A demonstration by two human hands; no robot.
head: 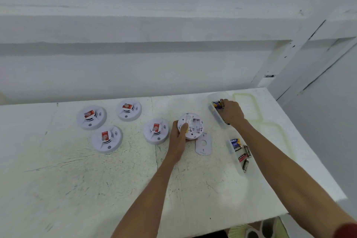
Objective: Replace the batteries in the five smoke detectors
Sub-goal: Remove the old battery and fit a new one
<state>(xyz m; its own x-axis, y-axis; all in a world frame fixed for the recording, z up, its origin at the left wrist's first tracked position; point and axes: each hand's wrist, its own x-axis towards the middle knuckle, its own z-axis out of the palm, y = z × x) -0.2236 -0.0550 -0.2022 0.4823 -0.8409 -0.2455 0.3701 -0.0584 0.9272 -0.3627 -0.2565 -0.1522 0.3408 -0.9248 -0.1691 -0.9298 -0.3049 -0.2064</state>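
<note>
My left hand (178, 135) grips a white smoke detector (192, 125) turned back side up, its empty battery bay showing. Its loose cover plate (203, 144) lies flat on the table just to the right. My right hand (231, 111) reaches into a clear plastic tray (215, 115) of batteries (218, 103) at the far right, fingers curled among them; whether it holds one is hidden. Several more detectors lie face up with red stickers: one (156, 131) beside my left hand, three others (91, 117) (129, 109) (106, 138) further left.
A second clear tray (234, 158) nearer to me holds several black and blue batteries (242, 153). The white table (96, 189) ends at a right edge close to the trays and at a front edge near my body. A white wall rises behind.
</note>
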